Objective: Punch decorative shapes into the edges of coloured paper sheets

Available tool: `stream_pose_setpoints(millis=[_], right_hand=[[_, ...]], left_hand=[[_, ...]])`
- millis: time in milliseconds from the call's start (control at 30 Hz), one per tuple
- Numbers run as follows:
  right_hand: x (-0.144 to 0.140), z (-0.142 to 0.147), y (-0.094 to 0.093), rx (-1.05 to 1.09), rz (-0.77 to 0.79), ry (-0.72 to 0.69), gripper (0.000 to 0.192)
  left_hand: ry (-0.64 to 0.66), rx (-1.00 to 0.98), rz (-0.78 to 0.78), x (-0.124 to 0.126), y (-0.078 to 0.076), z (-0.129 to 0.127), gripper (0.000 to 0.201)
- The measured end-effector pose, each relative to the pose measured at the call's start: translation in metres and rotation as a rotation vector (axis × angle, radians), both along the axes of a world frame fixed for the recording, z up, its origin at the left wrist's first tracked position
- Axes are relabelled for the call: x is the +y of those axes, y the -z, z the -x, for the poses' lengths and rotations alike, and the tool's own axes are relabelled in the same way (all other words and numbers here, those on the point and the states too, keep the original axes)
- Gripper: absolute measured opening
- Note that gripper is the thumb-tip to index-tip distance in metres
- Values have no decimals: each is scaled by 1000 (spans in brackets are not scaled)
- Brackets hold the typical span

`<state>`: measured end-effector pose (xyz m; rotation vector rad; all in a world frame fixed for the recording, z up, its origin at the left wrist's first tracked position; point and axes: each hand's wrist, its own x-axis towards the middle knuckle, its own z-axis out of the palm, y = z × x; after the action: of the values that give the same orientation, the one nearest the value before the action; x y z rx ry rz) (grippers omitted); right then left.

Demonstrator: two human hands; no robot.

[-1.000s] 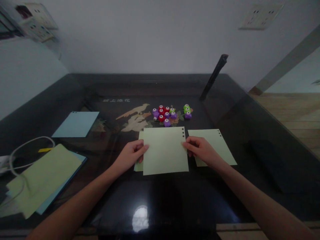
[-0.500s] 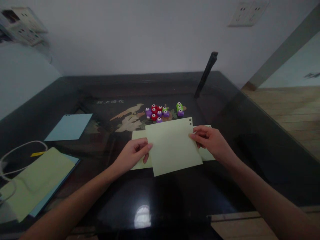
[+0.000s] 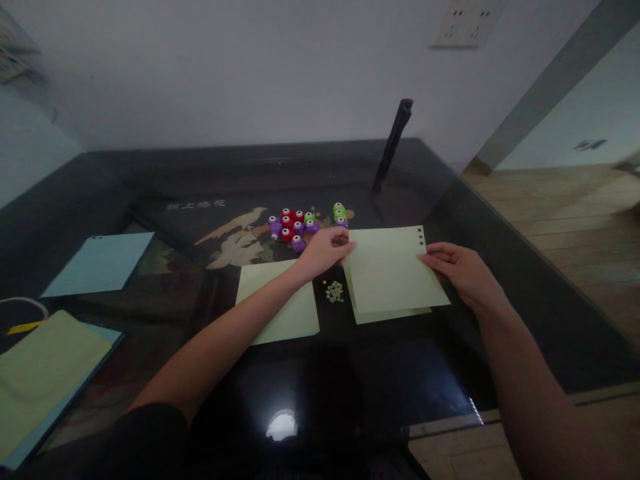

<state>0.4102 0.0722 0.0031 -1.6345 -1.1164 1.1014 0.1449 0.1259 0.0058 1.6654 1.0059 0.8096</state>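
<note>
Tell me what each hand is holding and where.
Both hold one green sheet: left hand at its left edge, right hand at its right edge, over another sheet.

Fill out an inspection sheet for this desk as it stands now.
Surface: dark glossy table with an inlaid bird picture.
Job's things: pale green sheet lying on a second green sheet; punched holes at its far right corner.
Clutter: another green sheet, paper bits, small coloured punches, blue sheet, paper stack, leaning black bar.
Grips: left hand pinches the sheet's left edge; right hand touches its right edge.
Cables: white cable, far left.
Surroundings: white wall, wall socket, wooden floor.
</note>
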Motion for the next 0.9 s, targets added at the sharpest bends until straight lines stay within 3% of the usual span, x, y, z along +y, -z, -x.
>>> stream_pose_setpoints(millis=[67,200,400,900], right_hand=[[1,-2,4,-40,14,-50,35],[3,0,10,-120,26,-107,34],[6,0,18,-229,51,-150,34],[5,2,16,-414,6,-202,32]], left_hand=[[5,37,1,1,8,2,5],[-5,121,-38,2,19,9,22],[10,346,-315,1,25,11,22],[29,470,-369,-2,32,9,23]])
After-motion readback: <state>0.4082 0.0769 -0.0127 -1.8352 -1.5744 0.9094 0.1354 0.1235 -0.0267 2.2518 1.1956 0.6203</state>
